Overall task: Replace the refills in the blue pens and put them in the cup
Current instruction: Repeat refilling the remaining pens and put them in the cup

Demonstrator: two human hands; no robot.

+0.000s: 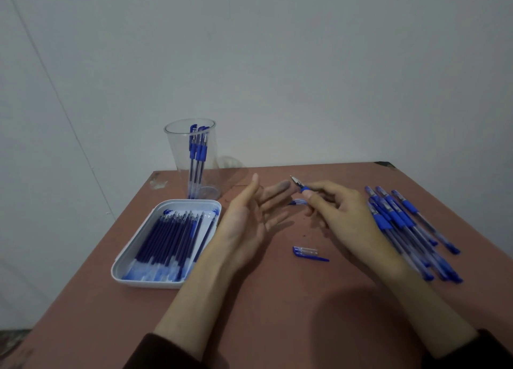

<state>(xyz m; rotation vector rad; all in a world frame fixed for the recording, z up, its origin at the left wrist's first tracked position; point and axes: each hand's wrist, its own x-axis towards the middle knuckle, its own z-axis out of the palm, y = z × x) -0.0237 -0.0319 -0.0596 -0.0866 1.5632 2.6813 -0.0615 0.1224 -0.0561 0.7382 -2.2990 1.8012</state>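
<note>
Right hand (341, 216) pinches a blue pen (302, 188) at its grip above mid-table, with the long axis running from the fingers toward the far-left corner, bare tip leading. Left hand (249, 218) stands apart, fingers straight and empty, just beside that tip and judged the nearer hand to strip it. Refills (166, 238) lie in the tray (119, 263) at the left edge, with the cup (180, 152) behind it, a loose cap (308, 253) on the table (277, 313) nearer the front edge, and the waiting pens (402, 221) by the right edge; no obstruction noted.

Cup (191, 157) behind tray (133, 260) at left; pens (402, 221) at right w/ cap (308, 253) btwn.
</note>
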